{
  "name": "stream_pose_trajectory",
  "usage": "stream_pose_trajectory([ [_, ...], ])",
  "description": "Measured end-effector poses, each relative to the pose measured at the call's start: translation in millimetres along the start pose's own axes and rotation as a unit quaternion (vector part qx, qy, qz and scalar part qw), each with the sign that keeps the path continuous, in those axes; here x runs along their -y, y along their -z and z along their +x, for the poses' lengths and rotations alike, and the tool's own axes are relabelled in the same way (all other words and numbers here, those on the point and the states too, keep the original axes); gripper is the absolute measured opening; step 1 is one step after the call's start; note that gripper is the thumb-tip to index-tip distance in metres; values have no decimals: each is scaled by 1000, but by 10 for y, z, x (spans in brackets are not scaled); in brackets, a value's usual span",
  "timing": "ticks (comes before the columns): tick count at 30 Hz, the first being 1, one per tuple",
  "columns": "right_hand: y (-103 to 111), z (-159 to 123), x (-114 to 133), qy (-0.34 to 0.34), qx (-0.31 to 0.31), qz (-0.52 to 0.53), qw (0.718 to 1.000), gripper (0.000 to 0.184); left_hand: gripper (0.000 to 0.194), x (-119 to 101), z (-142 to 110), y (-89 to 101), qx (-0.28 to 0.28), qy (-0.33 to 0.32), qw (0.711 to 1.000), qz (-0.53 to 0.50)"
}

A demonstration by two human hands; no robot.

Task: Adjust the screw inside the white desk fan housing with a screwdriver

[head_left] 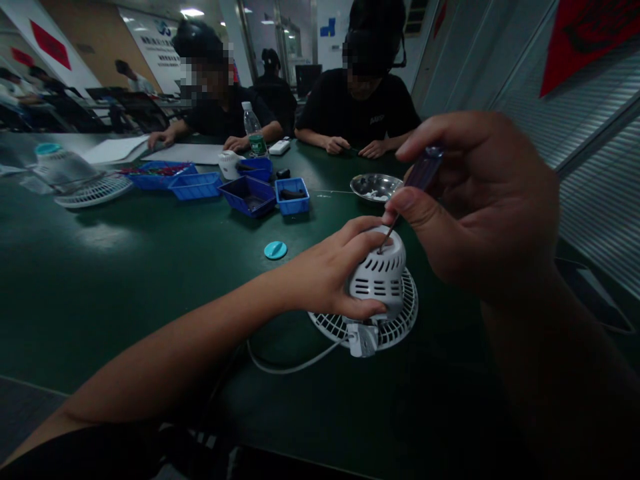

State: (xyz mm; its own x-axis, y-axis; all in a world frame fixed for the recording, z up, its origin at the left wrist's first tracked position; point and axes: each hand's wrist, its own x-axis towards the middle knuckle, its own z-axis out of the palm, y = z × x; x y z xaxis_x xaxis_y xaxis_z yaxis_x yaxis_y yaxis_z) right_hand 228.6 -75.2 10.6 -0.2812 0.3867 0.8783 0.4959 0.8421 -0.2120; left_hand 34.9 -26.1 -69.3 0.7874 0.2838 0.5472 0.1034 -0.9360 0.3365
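A white electric fan [377, 280] lies face down on its round grille, its slotted motor housing upward. My left hand [345, 267] is wrapped over the left side of this housing, thumb at the near side and fingers across the top. In my right hand [480, 200] is a screwdriver [424, 168] with a clear purplish handle, held at a slant between thumb and fingers. Its tip meets the top of the housing at a small hole. A white cord [300, 369] runs left from the fan's bracket [363, 339]. Left of the fan lies a turquoise knob [275, 250].
Several blue bins [293, 197] stand across the table [125, 280]. A metal bowl [375, 187] with small white parts is beyond the fan. Another fan [75, 173] lies far left. A bottle [254, 132] stands near two people seated opposite.
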Motion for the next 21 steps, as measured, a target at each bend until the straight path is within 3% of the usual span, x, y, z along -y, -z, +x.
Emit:
stream_pose_trajectory([
  [5, -30, -13, -34, -29, 1, 35, 999, 22, 89, 16, -2, -8, -7, -11, 1000, -1],
  [10, -52, -29, -118, -17, 9, 49, 999, 51, 88, 29, -10, -18, -21, -24, 999, 0],
  [17, -46, -13, -78, -37, 0, 100, 994, 39, 91, 16, -24, -13, -15, -5, 1000, 3],
  [21, -10, 1, -25, -47, 18, 62, 997, 38, 91, 19, -26, -18, -19, -11, 1000, 7],
])
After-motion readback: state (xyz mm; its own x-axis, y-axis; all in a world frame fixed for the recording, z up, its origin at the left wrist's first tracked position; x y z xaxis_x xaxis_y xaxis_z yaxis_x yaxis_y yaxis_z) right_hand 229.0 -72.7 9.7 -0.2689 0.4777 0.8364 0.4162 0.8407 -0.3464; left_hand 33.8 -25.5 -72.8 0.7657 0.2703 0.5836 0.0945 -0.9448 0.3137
